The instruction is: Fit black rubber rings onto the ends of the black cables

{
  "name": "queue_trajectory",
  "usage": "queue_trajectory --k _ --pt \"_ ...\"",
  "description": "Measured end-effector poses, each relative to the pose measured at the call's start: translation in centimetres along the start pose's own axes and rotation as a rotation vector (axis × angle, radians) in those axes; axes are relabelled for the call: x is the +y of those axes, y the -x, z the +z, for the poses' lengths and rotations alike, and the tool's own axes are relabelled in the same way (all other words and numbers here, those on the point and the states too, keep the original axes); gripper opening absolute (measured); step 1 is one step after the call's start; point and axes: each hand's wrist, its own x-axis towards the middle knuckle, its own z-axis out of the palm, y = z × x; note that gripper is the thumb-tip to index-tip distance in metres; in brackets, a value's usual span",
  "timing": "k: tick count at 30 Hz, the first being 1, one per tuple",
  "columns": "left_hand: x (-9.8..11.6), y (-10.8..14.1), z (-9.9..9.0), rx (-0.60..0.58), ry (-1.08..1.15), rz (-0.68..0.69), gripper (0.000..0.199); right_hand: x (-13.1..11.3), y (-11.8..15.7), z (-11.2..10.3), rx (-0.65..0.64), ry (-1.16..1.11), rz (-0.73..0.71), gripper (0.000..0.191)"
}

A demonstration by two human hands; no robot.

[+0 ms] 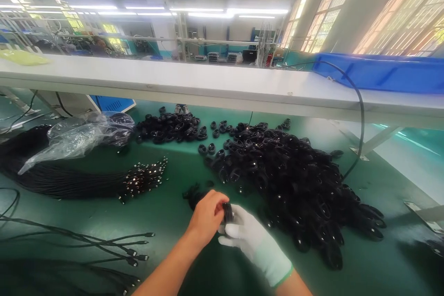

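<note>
White glove fabric covers your right hand (255,236), while your left hand (205,219) is bare. Your left thumb and fingertips pinch a small black ribbed piece (228,212) between the two hands, just above the green table (183,159). Your right hand curls loosely against the piece's right side, its lower fingers reaching out beneath; you cannot tell from this view how firmly it grips. Both forearms come up from the lower edge and converge, with the left wrist bent slightly inward.

The piece looks light and fairly stiff, probably plastic or rubber, and its ridges should give bare fingertips good purchase. Take hold across the ribbed sides with a light pinch, since your fingers cover much of it; the glove may dull your feel for its edges.

Just beyond your left hand lies a small cluster of black parts (190,194). To the right spreads a large heap of glossy black oval parts (277,162), likely hard and slick where they shine. Farther left, a black cable bundle (86,182) ends in bright metal tips, partly under a clear plastic bag (74,136).
</note>
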Motion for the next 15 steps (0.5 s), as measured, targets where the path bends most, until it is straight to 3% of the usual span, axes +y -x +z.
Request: queue_trajectory --k 2,5,11,15 --pt "-0.3 0.1 0.5 0.03 -0.169 0.135 0.034 0.1 -0.1 0.2 0.022 0.027 -0.01 0.062" --pt "-1.1 0.0 1.1 0.072 -0.223 0.219 0.035 0.6 -0.3 0.3 0.021 0.012 -0.037 0.061" --pt "-2.5 -1.2 1.3 0.068 -0.201 0.288 0.034 1.0 -0.3 0.0 0.013 -0.068 -0.06 0.049" --pt "-2.8 -1.6 1.0 0.083 -0.195 0.275 0.035 1.4 -0.6 -0.2 -0.026 -0.245 -0.043 0.038"
